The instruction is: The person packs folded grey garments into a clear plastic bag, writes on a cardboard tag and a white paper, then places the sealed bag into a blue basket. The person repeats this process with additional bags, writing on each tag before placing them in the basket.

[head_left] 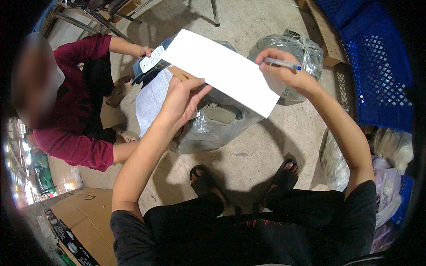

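Now | left hand (pixel 184 99) fingers pinch white sheet (pixel 224 71) | right hand (pixel 286 73) fingers closed on pen (pixel 284 64)

We see a white rectangular label (pixel 151 59) on a dark parcel (pixel 146 71) above clear plastic bags (pixel 213 128), brown cardboard boxes (pixel 88 221) lower left.

The scene is lit moderately from overhead; soft shadows are cast on the concrete floor (pixel 248 155). The white paper (pixel 226 71) is nearly overexposed. Edges are bent by fisheye distortion and darkened by heavy vignetting.
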Tool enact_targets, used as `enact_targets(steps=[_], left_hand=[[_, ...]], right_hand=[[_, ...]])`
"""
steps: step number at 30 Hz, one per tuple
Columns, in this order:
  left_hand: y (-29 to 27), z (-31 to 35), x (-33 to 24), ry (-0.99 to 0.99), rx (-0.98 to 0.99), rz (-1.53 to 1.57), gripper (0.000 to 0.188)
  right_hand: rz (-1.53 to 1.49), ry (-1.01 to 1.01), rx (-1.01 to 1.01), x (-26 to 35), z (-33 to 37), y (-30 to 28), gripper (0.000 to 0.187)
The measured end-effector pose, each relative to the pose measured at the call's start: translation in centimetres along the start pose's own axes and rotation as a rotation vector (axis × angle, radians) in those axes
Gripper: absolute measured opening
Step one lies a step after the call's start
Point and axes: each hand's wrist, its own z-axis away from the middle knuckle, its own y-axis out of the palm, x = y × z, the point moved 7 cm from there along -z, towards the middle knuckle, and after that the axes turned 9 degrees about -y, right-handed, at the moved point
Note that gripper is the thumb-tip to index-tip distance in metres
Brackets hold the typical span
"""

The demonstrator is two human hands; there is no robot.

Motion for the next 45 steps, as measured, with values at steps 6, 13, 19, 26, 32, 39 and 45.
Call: enact_targets(steps=[6,13,19,26,32,39,45], left_hand=[[-0.5,-0.5,1.6,-0.083,0.066,-0.291,0.042],[-0.5,-0.8,2.5,-0.084,0.153,-0.328,0.033],[0.7,-0.2,3.4,-0.22,0.193,-0.269,0.03],[1.8,0.4,3.6,-0.291,0.19,-0.163,0.029],[2.8,1.3,3.2,-0.257,0.205,-0.102,0.04],[2.8,0.9,3.9,-0.359,0.293,-0.065,0.042],[3.1,0.9,3.9,-0.362,0.356,0.006,0.045]], right_hand=[[0.209,-0.213,-0.317,1.1,-0.5,-5.3,0.018],[0.387,-0.308,-0.352,2.4,-0.6,-6.3,0.016],[0.349,-0.293,-0.214,2.6,-1.0,-4.3,0.02],[0.211,-0.293,-0.1,4.7,-1.0,-2.2,0.019],[0.296,-0.296,-0.086,5.0,-1.2,-2.0,0.018],[0.304,-0.282,-0.086,4.5,-1.3,-3.0,0.017],[0.215,-0.303,-0.068,4.8,-1.5,-2.8,0.017]])
